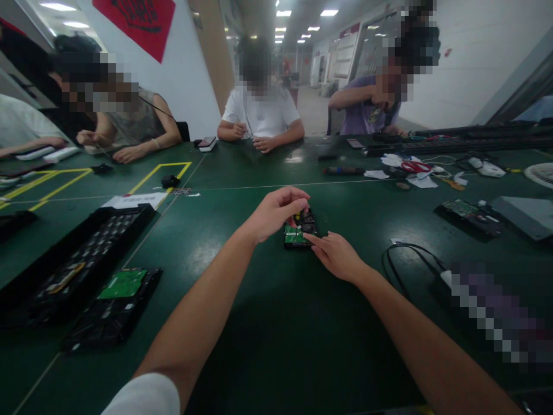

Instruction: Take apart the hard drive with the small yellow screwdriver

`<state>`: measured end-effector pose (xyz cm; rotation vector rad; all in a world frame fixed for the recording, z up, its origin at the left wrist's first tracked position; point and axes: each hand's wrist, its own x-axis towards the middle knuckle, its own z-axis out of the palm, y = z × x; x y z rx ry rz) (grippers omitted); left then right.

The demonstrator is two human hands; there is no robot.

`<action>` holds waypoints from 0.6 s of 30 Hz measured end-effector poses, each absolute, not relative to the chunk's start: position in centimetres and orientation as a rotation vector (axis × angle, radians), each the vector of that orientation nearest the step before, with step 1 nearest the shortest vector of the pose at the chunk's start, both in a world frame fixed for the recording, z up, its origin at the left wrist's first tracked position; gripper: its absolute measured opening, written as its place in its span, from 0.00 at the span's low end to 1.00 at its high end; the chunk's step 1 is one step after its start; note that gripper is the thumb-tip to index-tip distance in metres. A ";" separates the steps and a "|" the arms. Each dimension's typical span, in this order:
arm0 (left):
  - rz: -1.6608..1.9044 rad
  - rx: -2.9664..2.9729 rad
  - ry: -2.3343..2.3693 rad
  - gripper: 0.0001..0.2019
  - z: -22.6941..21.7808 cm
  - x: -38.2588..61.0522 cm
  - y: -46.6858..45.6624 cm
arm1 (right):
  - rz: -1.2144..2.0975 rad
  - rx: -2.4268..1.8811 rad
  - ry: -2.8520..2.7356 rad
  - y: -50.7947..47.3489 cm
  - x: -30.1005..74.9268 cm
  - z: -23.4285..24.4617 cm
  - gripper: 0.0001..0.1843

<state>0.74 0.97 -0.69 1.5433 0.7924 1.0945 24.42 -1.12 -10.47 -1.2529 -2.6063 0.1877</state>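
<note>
A small black hard drive with a green circuit board (295,235) lies on the dark green table (268,323) in the middle of the view. My left hand (276,212) hovers over its far end with fingers curled and pinched together above the drive; what they pinch is too small to see. My right hand (338,255) rests at the drive's near right corner, fingertips pressed against its edge, steadying it.
At the left stand a long black tray (64,265) and another drive with a green board (121,285). More drives (470,214), a black cable (410,259) and red scissors (415,167) lie at the right. Several people sit along the far edge.
</note>
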 end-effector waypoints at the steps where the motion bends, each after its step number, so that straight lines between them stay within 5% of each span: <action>1: 1.094 1.504 0.776 0.14 -0.7 0.8 1.0 | 0.192 -1.255 -2.609 -1.1 24.4 -10.5 0.26; 18: 1.055 1.435 0.698 0.10 -0.4 0.6 0.9 | 0.190 -1.245 -2.611 -1.1 24.4 -10.5 0.26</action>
